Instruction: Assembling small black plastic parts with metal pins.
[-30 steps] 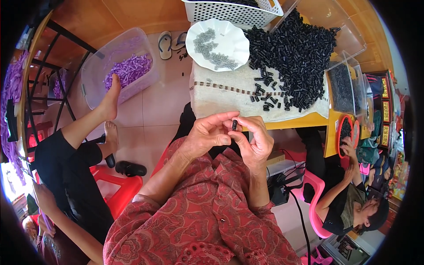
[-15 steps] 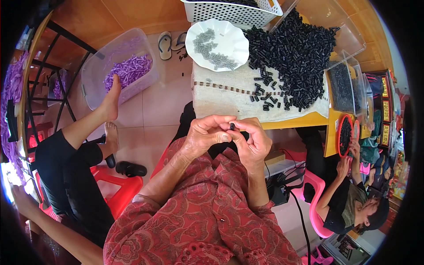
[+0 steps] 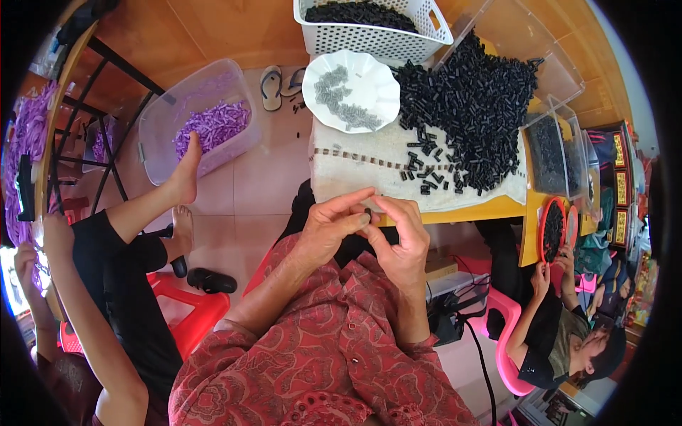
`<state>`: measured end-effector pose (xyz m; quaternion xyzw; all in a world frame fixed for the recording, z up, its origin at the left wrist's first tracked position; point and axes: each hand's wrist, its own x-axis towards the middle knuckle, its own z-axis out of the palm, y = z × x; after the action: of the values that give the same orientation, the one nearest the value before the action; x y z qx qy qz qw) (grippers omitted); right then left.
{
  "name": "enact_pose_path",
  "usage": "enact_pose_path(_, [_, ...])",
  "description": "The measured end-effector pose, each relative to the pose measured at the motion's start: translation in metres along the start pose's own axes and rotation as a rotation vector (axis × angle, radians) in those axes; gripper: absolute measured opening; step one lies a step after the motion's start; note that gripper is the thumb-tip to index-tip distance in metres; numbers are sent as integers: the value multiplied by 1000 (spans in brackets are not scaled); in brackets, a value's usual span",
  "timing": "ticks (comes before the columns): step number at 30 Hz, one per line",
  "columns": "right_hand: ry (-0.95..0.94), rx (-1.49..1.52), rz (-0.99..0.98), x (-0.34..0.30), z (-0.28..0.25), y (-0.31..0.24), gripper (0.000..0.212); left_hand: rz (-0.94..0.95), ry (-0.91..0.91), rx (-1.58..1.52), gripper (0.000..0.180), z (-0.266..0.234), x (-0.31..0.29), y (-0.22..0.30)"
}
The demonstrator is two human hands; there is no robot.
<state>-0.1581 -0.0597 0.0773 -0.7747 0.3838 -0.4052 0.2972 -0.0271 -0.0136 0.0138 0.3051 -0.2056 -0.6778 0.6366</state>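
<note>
A small black tube-like piece [image 3: 367, 216] is pinched between my two hands just off the near edge of the table. My left hand [image 3: 332, 221] has its thumb against the piece, with the index finger stretched above it. My right hand [image 3: 400, 238] meets it from the other side with thumb and fingertips. The fingers partly hide the piece. Beyond my hands, a heap of similar black pieces [image 3: 483, 106] covers the right of a white cloth [image 3: 348, 181]. A white scalloped plate [image 3: 387, 85] with many small clear pieces [image 3: 341, 99] stands at the cloth's far left.
A white perforated basket [image 3: 369, 39] of black pieces stands behind the plate. Clear bins [image 3: 554, 149] flank the heap. At left, a person's bare foot hangs over a clear tub [image 3: 153, 135] of purple pieces. Another person at right handles a red round tray [image 3: 543, 231].
My fingers have shifted around the black piece, and less of it shows. The view has tilted slightly. At left, the other person's arms have come up toward the purple strands.
</note>
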Motion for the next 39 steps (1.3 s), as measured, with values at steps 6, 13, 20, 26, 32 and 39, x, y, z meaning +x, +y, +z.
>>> enact_pose_path(6, [-90, 355, -235, 1, -48, -51, 11, -103, 116, 17, 25, -2, 1, 3])
enact_pose_path(13, [-672, 1128, -901, 20, -102, -122, 21, -136, 89, -33, 25, 9, 6, 3])
enact_pose_path(20, [-916, 1379, -791, -20, -108, -137, 19, -108, 154, 142, 28, 21, 75, 53])
enact_pose_path(26, [-906, 1506, -694, -47, -113, -130, 17, 240, 33, 188, 13, 27, 206, 132])
enact_pose_path(32, [-826, 1492, -718, -53, -112, -122, 18, 313, 226, 95, 31, 29, 239, 158])
enact_pose_path(39, [-737, 1516, -696, -64, -112, -120, 20, 290, 241, 168, 30, 19, 116, 104])
